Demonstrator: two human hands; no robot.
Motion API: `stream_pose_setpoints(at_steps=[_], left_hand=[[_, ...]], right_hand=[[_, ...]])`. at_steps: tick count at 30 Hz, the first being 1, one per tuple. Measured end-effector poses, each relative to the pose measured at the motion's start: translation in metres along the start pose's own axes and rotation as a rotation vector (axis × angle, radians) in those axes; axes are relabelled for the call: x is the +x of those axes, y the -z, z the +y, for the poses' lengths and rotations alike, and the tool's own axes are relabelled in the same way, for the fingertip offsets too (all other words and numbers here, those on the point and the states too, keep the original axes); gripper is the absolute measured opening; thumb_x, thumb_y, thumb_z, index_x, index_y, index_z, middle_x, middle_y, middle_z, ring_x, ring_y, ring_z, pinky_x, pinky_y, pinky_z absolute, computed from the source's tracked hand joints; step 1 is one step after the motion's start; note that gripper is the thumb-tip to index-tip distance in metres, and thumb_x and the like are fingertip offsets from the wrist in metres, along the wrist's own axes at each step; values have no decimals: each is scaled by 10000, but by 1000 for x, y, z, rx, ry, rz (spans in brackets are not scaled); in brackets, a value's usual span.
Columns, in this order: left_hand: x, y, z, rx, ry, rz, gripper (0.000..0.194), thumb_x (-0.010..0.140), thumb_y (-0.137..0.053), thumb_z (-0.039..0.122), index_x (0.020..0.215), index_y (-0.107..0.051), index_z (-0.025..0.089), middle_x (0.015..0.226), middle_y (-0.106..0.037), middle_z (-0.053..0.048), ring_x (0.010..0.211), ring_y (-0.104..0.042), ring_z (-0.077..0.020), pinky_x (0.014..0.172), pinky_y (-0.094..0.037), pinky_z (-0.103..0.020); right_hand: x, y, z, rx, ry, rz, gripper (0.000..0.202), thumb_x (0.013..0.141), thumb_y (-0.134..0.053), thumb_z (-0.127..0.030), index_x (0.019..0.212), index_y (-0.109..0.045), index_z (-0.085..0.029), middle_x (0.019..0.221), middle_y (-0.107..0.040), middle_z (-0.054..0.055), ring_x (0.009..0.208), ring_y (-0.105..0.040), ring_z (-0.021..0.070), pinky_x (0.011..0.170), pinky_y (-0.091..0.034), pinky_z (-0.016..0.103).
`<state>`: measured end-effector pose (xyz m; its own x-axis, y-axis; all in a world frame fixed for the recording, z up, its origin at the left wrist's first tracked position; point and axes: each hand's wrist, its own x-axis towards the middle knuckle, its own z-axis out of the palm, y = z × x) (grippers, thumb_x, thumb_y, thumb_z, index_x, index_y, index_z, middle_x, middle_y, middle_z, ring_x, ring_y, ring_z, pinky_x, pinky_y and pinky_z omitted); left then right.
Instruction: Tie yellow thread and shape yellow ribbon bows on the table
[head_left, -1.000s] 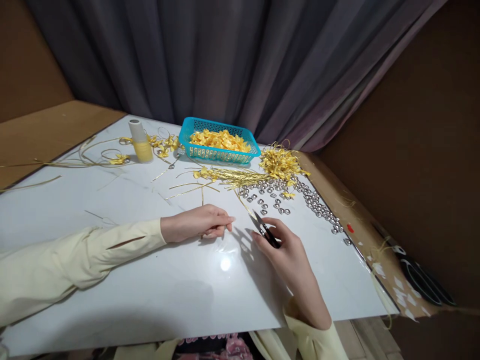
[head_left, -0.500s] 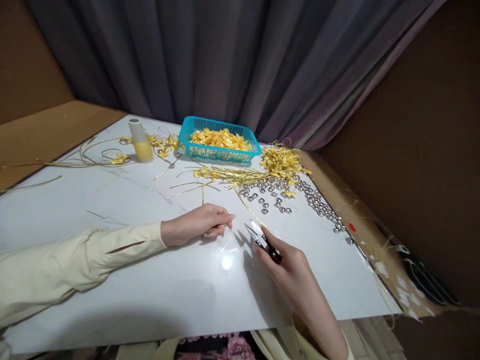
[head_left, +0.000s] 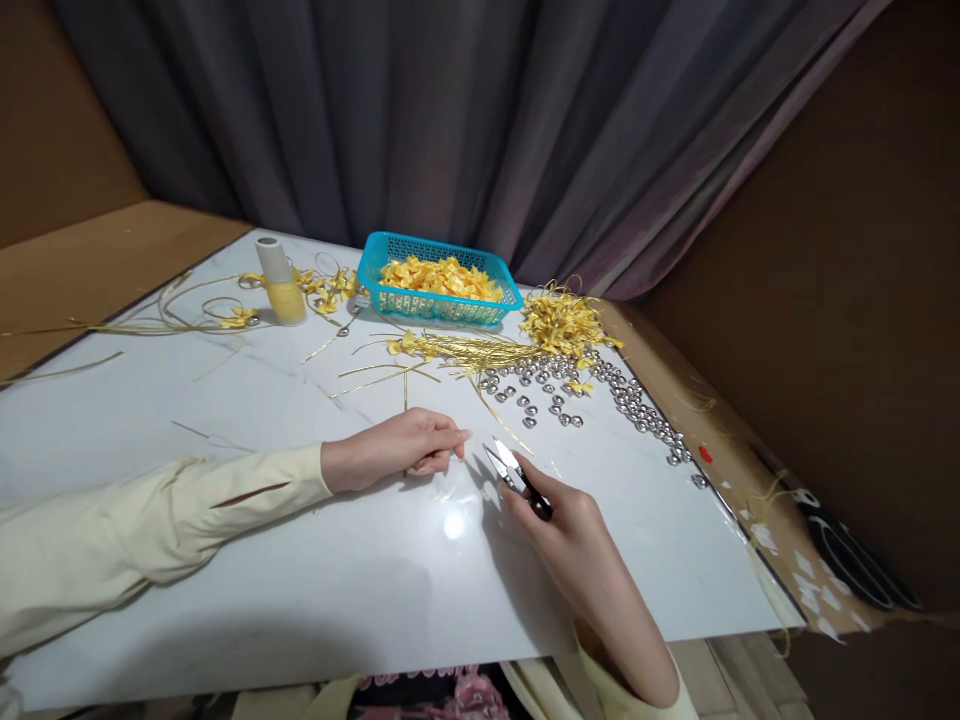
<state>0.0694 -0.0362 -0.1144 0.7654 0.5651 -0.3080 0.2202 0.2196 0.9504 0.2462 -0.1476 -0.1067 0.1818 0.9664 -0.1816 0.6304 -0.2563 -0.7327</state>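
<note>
Left hand (head_left: 396, 445) and right hand (head_left: 574, 515) held apart, snips (head_left: 535, 493) between

The snips are clamped between the right thumb and fingers, their blades parted. By the left hand the fingers are drawn together in a pinch; whether anything fine is held there cannot be told.

The long axis of the snips is slanted leftward and away from the person, so that the tips are pointed toward the left fingertips. A small gap is left there, and no contact is seen. The handles are nearest to the right hand, by which they are partly hidden.

Beyond the left hand a gold cord (head_left: 406, 392) is laid on the white table (head_left: 360, 590), its near part covered by that hand; whether it is gripped cannot be told. Silver beads (head_left: 529, 411) are scattered beyond the snips.
</note>
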Motion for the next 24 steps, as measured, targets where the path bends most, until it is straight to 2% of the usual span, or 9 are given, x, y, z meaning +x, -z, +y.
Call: stream_pose_setpoints(at_steps=[14,19,24], left_hand=[[1,-1,2,60,2,-28,369,821,-562,508,729,-535,151,441,-370,90,424,-251,-71,471,-223,-229],[-1,-1,3,82,6,-40,399,801,-574,541,718,-530,153,439,-367,92,423,-248,-67,474,-223,-228],[-2,-1,3,107,0,-54,399,811,-557,541,728,-534,151,439,-371,89,431,-259,-69,483,-226,-227]], right_hand=[[6,-4,-2,20,-19,-16,615,802,-457,-402,1268,-578,-19,783,-628,47,671,-491,148,654,-386,229],[6,-3,-4,6,-8,-12,584,800,-454,-392,1230,-607,-28,747,-616,38,654,-478,142,633,-381,222],[6,-1,-5,-22,42,-16,540,785,-449,-378,1158,-662,-50,665,-583,16,585,-401,120,577,-363,219]])
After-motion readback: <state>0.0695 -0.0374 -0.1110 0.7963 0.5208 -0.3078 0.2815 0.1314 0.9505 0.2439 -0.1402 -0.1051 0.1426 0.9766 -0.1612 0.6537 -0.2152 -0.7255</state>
